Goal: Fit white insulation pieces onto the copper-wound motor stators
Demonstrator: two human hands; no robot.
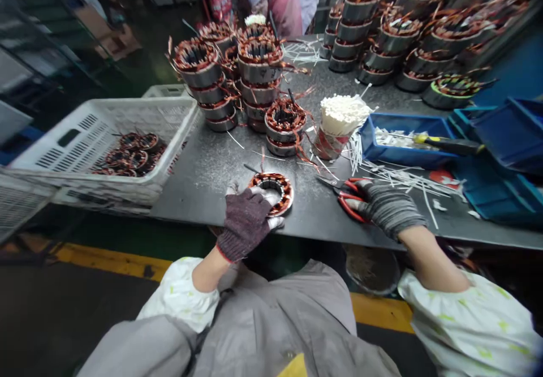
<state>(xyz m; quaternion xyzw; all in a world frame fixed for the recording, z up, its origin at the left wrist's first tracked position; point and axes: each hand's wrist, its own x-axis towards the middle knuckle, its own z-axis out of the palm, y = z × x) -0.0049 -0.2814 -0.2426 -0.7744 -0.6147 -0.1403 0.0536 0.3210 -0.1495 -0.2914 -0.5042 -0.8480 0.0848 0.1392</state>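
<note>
The gloved left hand (245, 224) grips the copper-wound stator (280, 187) steady at its 1 o'clock, while the gloved right hand (385, 207) lies over red-handled snips (350, 207) at its 9 o'clock, its grip unclear.

Single head-worn camera, facing forward and down, close above workbench (199, 190).

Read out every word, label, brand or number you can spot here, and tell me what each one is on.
No words, brands or numbers can be read anywhere in this view.
The red and white sticker on the workbench: too blurred to read.
The yellow and black tool handle over the blue tray: no marking can be made out.
</note>
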